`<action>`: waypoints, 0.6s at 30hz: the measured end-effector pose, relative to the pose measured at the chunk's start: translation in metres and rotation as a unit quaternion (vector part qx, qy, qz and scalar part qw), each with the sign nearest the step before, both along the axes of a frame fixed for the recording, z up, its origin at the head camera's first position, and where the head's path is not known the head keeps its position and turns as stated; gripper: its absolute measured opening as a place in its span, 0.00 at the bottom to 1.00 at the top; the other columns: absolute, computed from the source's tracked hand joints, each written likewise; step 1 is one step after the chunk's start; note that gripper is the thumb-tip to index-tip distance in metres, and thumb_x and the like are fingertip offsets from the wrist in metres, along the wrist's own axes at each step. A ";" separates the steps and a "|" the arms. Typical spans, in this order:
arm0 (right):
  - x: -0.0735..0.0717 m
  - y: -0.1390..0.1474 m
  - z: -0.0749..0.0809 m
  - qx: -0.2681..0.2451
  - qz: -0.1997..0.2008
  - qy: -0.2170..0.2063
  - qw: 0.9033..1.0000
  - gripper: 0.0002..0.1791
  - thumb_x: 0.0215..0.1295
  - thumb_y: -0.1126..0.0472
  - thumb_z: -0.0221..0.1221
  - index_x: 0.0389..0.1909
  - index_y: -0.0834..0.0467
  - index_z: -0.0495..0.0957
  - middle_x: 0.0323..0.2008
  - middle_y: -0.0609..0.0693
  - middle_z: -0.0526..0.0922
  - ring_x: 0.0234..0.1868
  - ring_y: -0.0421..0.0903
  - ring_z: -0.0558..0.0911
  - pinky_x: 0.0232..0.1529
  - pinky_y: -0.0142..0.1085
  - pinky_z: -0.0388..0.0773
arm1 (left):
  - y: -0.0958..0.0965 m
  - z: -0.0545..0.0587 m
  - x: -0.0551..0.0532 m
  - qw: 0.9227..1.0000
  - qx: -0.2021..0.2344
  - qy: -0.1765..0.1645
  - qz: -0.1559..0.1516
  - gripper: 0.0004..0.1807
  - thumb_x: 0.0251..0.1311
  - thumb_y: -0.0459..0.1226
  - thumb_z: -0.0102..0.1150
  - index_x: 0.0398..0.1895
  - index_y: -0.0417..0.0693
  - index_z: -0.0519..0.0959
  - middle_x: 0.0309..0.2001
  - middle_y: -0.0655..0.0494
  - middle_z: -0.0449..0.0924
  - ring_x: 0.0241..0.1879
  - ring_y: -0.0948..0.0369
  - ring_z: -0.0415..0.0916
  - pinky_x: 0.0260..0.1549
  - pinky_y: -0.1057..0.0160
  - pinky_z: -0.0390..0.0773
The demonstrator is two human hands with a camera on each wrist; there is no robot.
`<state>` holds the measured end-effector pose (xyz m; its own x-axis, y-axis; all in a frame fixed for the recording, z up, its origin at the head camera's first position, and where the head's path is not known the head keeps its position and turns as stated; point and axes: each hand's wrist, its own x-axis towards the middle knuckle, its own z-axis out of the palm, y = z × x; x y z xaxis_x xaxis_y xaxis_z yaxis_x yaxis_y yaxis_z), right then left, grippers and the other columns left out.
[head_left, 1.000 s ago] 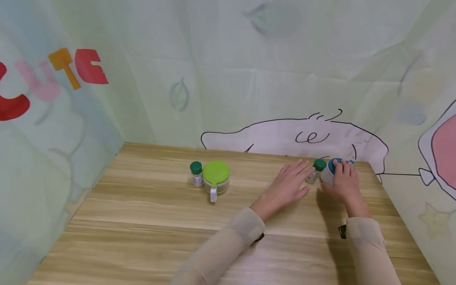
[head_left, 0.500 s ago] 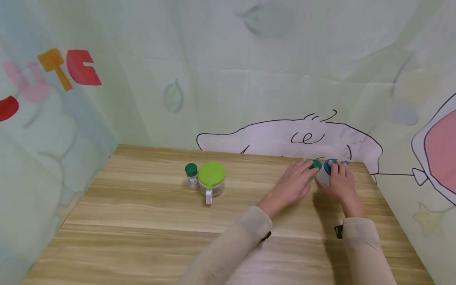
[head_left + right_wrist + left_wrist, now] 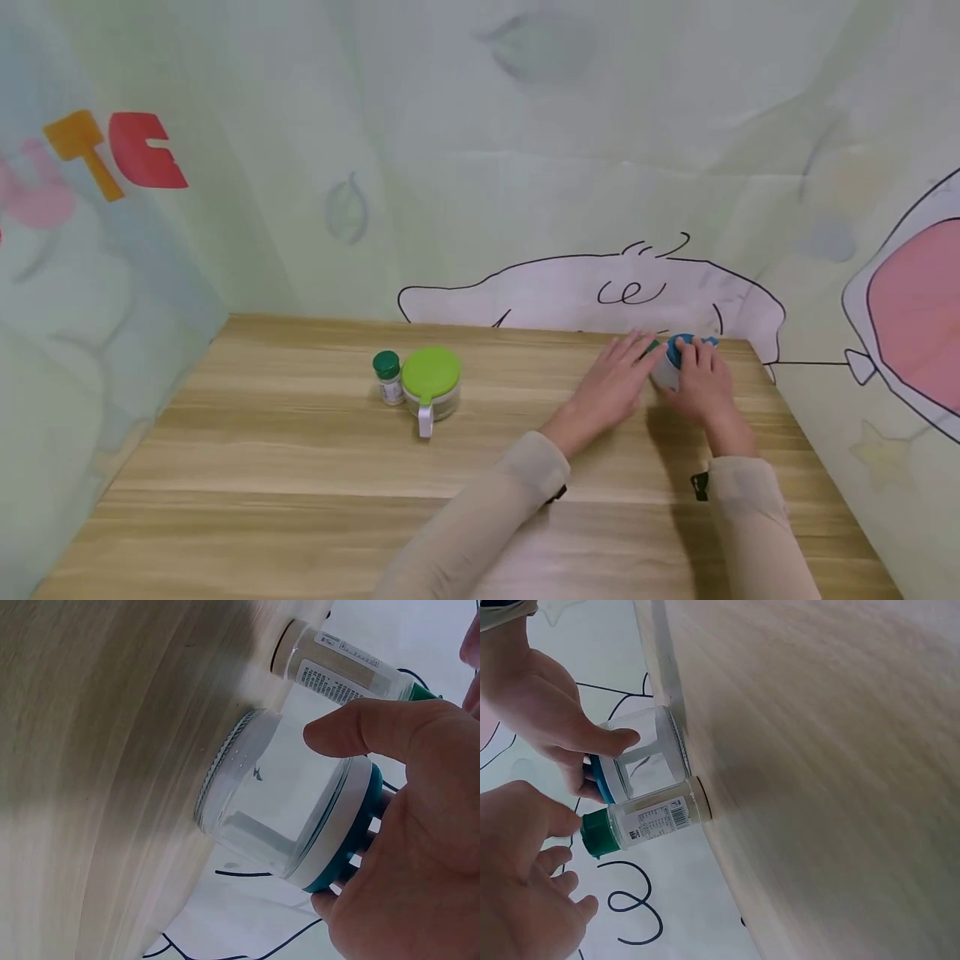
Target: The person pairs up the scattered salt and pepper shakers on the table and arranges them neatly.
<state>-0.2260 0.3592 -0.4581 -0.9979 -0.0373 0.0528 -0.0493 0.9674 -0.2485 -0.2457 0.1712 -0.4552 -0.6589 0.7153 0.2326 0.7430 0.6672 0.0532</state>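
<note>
At the far right of the table my right hand [image 3: 699, 387] grips a clear jar with a blue lid [image 3: 274, 799]. Its fingers curl over the lid and its thumb lies along the side in the right wrist view. Beside the jar stands a small spice bottle with a green cap [image 3: 641, 821], upright and close against it. My left hand [image 3: 603, 383] reaches over this bottle, its fingers fairly straight in the head view. Its thumb tip is right at the cap's edge in the left wrist view, while the other fingers stand spread beside the cap.
Left of the hands stand a second green-capped bottle [image 3: 388, 379] and a jar with a lime-green lid and white handle [image 3: 432, 383], side by side. A printed cloth [image 3: 450, 183] hangs behind the wooden table [image 3: 300, 483].
My left hand has moved right, onto the green cap of the bottle by the blue-lidded jar. My right hand stays at that jar. The whole head view has shifted slightly.
</note>
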 end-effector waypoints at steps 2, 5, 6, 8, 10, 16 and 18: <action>-0.001 -0.001 -0.001 -0.008 0.000 0.001 1.000 0.45 0.68 0.63 0.65 0.75 0.77 0.51 0.73 0.83 0.50 0.75 0.83 0.49 0.76 0.73 0.47 | 0.000 -0.001 -0.001 1.000 -0.005 0.000 -0.001 0.41 0.76 0.40 0.61 0.86 0.54 0.55 0.86 0.54 0.48 0.86 0.54 0.44 0.82 0.53 0.53; -0.003 0.000 -0.002 -0.010 -0.001 -0.004 1.000 0.45 0.68 0.63 0.64 0.75 0.77 0.50 0.74 0.84 0.48 0.75 0.83 0.48 0.76 0.73 0.46 | 0.000 -0.002 -0.003 1.000 -0.012 0.001 -0.006 0.42 0.74 0.40 0.63 0.86 0.52 0.55 0.86 0.53 0.49 0.86 0.53 0.43 0.82 0.53 0.52; -0.003 0.000 -0.002 -0.010 0.000 -0.006 1.000 0.45 0.69 0.62 0.64 0.75 0.77 0.50 0.74 0.84 0.48 0.75 0.83 0.47 0.76 0.73 0.45 | 0.001 -0.002 -0.004 1.000 -0.013 0.000 -0.007 0.42 0.74 0.39 0.63 0.86 0.52 0.54 0.86 0.52 0.49 0.86 0.53 0.43 0.82 0.53 0.52; -0.004 0.000 -0.002 -0.013 0.001 -0.009 1.000 0.45 0.69 0.62 0.63 0.76 0.77 0.50 0.74 0.84 0.47 0.76 0.83 0.46 0.77 0.73 0.44 | 0.001 -0.002 -0.005 1.000 -0.018 0.003 -0.007 0.42 0.74 0.38 0.62 0.86 0.51 0.54 0.86 0.53 0.50 0.86 0.53 0.43 0.82 0.53 0.52; -0.005 0.000 -0.003 -0.017 0.002 -0.010 1.000 0.44 0.69 0.62 0.63 0.76 0.77 0.50 0.74 0.84 0.47 0.76 0.83 0.46 0.77 0.73 0.44 | 0.003 -0.002 -0.007 1.000 -0.019 0.012 -0.006 0.42 0.74 0.38 0.63 0.86 0.51 0.54 0.86 0.53 0.51 0.86 0.54 0.44 0.82 0.54 0.52; -0.004 0.002 -0.004 -0.019 0.001 -0.006 1.000 0.44 0.69 0.62 0.63 0.75 0.77 0.50 0.74 0.84 0.48 0.76 0.83 0.47 0.76 0.72 0.45 | 0.007 0.000 -0.012 0.999 -0.017 0.028 -0.001 0.37 0.77 0.39 0.59 0.85 0.53 0.58 0.85 0.55 0.53 0.85 0.55 0.47 0.82 0.57 0.53; -0.004 0.003 -0.005 -0.018 0.002 -0.001 1.000 0.44 0.68 0.62 0.64 0.75 0.77 0.51 0.74 0.84 0.49 0.76 0.83 0.47 0.76 0.72 0.45 | 0.008 0.000 -0.013 0.999 -0.024 0.025 0.000 0.35 0.78 0.40 0.57 0.84 0.54 0.60 0.85 0.56 0.54 0.85 0.55 0.48 0.82 0.57 0.53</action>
<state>-0.2298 0.3617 -0.4633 -0.9979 -0.0387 0.0518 -0.0519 0.9575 -0.2839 -0.2589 0.1795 -0.4553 -0.6474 0.7264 0.2306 0.7441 0.6679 -0.0153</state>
